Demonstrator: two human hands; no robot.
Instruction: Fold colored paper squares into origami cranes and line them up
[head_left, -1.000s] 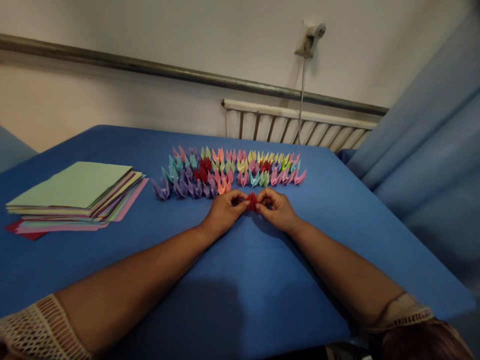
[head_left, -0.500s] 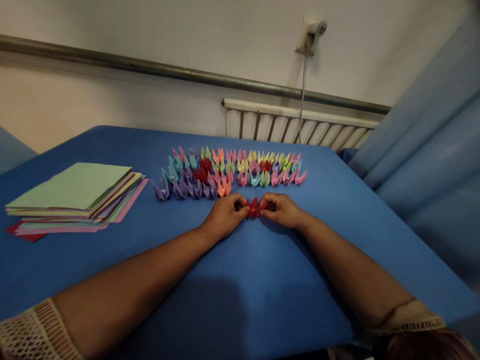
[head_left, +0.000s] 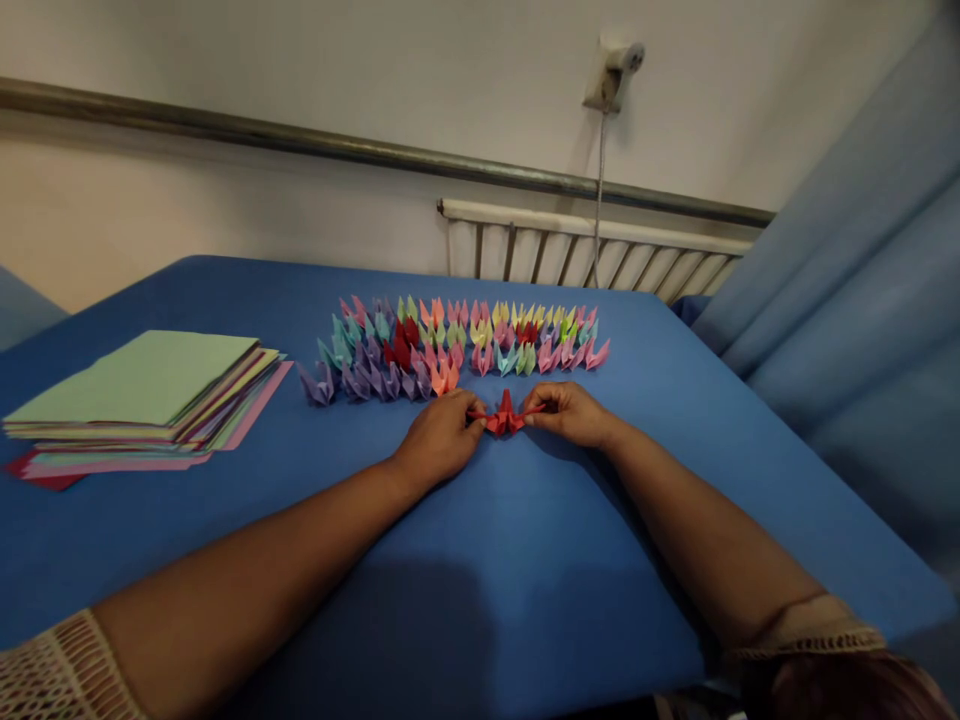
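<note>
A small red paper crane (head_left: 506, 418) rests on the blue table (head_left: 480, 560) between my hands. My left hand (head_left: 439, 438) pinches its left tip and my right hand (head_left: 574, 412) pinches its right tip, so the two thin points are drawn out sideways. Just beyond my hands stand several rows of folded paper cranes (head_left: 457, 345) in purple, teal, red, pink, yellow and green.
A stack of coloured paper sheets (head_left: 146, 395), green on top, lies at the left of the table. Behind the table run a white radiator (head_left: 585, 250), a metal rail and a wall socket with a cord. A blue curtain (head_left: 862, 260) hangs at the right.
My hands have drawn apart a little, each pinching a tip of the red crane. The folded piece has spread from a bunched lump into a shape with two thin points stretched sideways.
</note>
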